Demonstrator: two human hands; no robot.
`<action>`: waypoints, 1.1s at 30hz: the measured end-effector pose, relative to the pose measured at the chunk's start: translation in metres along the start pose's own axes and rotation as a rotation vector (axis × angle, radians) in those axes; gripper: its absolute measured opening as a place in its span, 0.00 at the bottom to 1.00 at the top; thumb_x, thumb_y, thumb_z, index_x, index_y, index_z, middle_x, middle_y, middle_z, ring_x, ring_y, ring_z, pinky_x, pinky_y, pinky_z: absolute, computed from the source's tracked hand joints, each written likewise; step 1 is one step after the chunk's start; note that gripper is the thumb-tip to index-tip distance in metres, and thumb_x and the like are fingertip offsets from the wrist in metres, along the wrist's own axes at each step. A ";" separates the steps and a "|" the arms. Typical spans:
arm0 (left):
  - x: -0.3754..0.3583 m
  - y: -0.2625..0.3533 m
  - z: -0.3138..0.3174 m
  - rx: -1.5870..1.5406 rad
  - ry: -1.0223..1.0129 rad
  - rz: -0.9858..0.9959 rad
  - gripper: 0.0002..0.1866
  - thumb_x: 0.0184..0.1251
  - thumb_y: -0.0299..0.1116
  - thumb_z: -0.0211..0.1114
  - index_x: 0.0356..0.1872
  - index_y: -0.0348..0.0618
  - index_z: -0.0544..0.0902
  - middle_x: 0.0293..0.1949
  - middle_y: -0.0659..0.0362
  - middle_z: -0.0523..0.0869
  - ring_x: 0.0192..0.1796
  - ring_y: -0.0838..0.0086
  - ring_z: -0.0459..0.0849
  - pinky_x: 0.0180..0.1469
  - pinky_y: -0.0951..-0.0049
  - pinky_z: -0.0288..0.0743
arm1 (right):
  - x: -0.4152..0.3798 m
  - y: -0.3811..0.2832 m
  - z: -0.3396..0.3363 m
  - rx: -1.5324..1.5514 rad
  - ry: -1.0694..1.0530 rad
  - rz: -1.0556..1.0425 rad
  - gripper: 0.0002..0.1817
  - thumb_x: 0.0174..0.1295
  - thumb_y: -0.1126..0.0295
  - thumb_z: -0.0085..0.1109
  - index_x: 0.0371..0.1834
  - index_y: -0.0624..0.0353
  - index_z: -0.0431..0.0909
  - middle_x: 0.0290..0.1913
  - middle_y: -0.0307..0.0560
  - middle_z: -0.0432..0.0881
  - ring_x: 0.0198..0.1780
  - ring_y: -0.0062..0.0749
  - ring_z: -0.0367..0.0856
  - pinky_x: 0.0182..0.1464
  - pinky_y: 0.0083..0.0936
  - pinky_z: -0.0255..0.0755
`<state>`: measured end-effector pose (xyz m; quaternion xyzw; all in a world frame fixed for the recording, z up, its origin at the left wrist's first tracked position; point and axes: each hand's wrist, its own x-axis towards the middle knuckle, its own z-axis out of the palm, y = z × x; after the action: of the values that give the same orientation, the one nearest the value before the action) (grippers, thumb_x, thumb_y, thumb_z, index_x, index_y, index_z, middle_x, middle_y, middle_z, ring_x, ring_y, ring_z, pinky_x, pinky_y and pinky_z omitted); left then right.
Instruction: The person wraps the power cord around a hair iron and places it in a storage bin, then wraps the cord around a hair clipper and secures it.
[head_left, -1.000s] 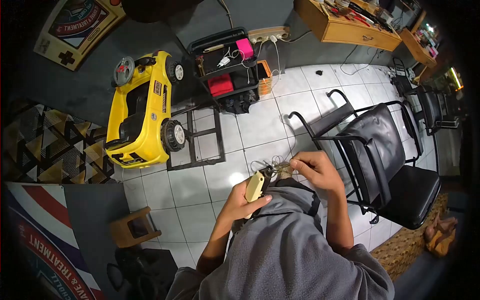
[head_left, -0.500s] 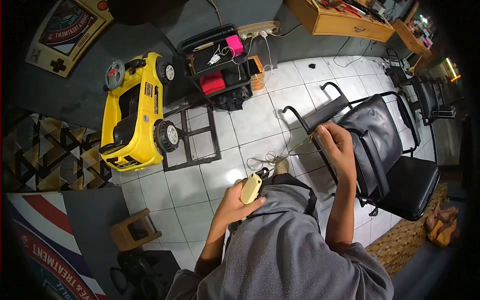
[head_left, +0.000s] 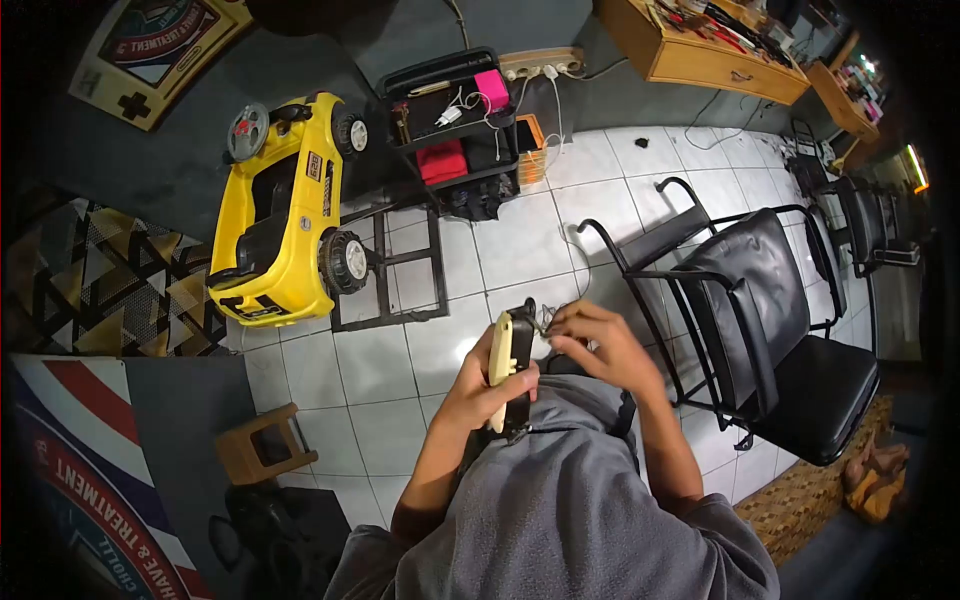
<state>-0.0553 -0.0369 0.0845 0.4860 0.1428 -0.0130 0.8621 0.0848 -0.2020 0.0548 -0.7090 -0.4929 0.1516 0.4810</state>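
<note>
A cream and black hair clipper (head_left: 520, 352) is gripped in my left hand (head_left: 472, 400), tilted so its black side shows. My left thumb presses across the lower part of its body. Close to the clipper's upper end, my right hand (head_left: 608, 350) pinches the dark cord (head_left: 543, 328) where it leaves the body. Thin loops of this cord show behind my right fingers. Both hands are held above my lap, over the tiled floor. The rest of the cord is mostly hidden by my hand.
A black padded chair (head_left: 815, 385) stands at the right. At the left are a yellow ride-on toy car (head_left: 318, 215) and a brown stool (head_left: 255, 440). Farther off stand a black trolley (head_left: 470, 128), a power strip (head_left: 525, 68) and a wooden drawer unit (head_left: 690, 70).
My right hand has come down and left from beside the chair to the clipper's cord end. My left hand has raised and turned the clipper, exposing its black side.
</note>
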 end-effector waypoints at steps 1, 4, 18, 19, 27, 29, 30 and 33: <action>0.003 -0.007 -0.007 -0.086 -0.041 0.015 0.28 0.58 0.24 0.67 0.57 0.38 0.63 0.35 0.58 0.77 0.34 0.73 0.80 0.36 0.70 0.78 | -0.002 -0.002 0.011 0.059 0.077 -0.024 0.14 0.62 0.73 0.61 0.51 0.62 0.79 0.34 0.48 0.79 0.30 0.31 0.80 0.32 0.28 0.72; 0.005 -0.014 -0.008 -0.237 0.006 0.087 0.30 0.56 0.24 0.68 0.58 0.38 0.61 0.38 0.57 0.76 0.34 0.73 0.80 0.37 0.70 0.78 | -0.002 -0.041 0.010 0.244 0.212 0.407 0.09 0.62 0.74 0.60 0.45 0.62 0.80 0.24 0.46 0.77 0.26 0.36 0.77 0.30 0.30 0.69; 0.000 -0.049 0.006 1.198 0.082 0.267 0.31 0.49 0.32 0.71 0.58 0.41 0.75 0.44 0.46 0.85 0.42 0.48 0.84 0.45 0.58 0.80 | 0.035 -0.043 -0.036 -0.123 -0.077 0.311 0.13 0.63 0.68 0.55 0.28 0.69 0.80 0.19 0.57 0.77 0.21 0.39 0.78 0.27 0.33 0.69; -0.003 -0.050 0.008 1.235 0.015 0.303 0.30 0.50 0.32 0.71 0.58 0.40 0.76 0.43 0.46 0.85 0.42 0.49 0.84 0.44 0.59 0.80 | 0.042 -0.024 -0.034 -0.219 -0.133 0.370 0.14 0.61 0.68 0.56 0.27 0.70 0.80 0.21 0.61 0.77 0.23 0.47 0.79 0.29 0.36 0.70; 0.008 -0.084 -0.013 1.171 0.163 0.109 0.29 0.47 0.39 0.74 0.50 0.37 0.77 0.44 0.45 0.84 0.47 0.50 0.83 0.49 0.58 0.78 | 0.055 -0.008 0.046 -0.273 -0.445 0.434 0.17 0.58 0.64 0.54 0.27 0.72 0.81 0.31 0.72 0.81 0.39 0.62 0.82 0.45 0.47 0.76; 0.009 -0.085 -0.025 1.085 0.210 0.085 0.26 0.49 0.37 0.74 0.49 0.36 0.76 0.42 0.45 0.84 0.46 0.55 0.84 0.49 0.63 0.77 | 0.044 -0.027 0.065 -0.371 -0.476 0.351 0.14 0.56 0.65 0.56 0.29 0.68 0.81 0.30 0.67 0.82 0.36 0.59 0.84 0.41 0.46 0.77; 0.007 -0.086 -0.034 1.086 0.222 0.084 0.26 0.49 0.37 0.74 0.49 0.36 0.76 0.42 0.45 0.84 0.46 0.55 0.84 0.49 0.63 0.77 | 0.039 -0.036 0.069 -0.408 -0.473 0.284 0.13 0.56 0.66 0.57 0.30 0.67 0.81 0.29 0.64 0.83 0.34 0.57 0.84 0.38 0.45 0.78; -0.007 -0.100 -0.056 0.773 0.271 -0.117 0.27 0.52 0.31 0.74 0.54 0.39 0.75 0.46 0.53 0.83 0.49 0.70 0.81 0.52 0.71 0.74 | 0.021 -0.033 0.080 -0.370 -0.464 0.201 0.12 0.55 0.66 0.59 0.33 0.65 0.80 0.27 0.61 0.83 0.30 0.54 0.84 0.34 0.42 0.79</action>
<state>-0.0913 -0.0428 -0.0244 0.7624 0.2670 -0.0507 0.5873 0.0214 -0.1398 0.0483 -0.7761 -0.5362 0.2641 0.2011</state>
